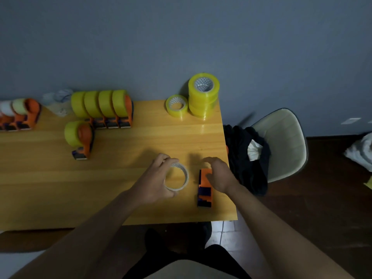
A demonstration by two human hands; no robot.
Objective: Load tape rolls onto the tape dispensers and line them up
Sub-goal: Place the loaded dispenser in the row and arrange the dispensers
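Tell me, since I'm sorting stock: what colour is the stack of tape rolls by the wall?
Translucent yellow stack of tape rolls, clearest in the head view.

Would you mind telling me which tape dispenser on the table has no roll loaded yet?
The orange dispenser under the right hand, near the table's right edge; all others carry rolls.
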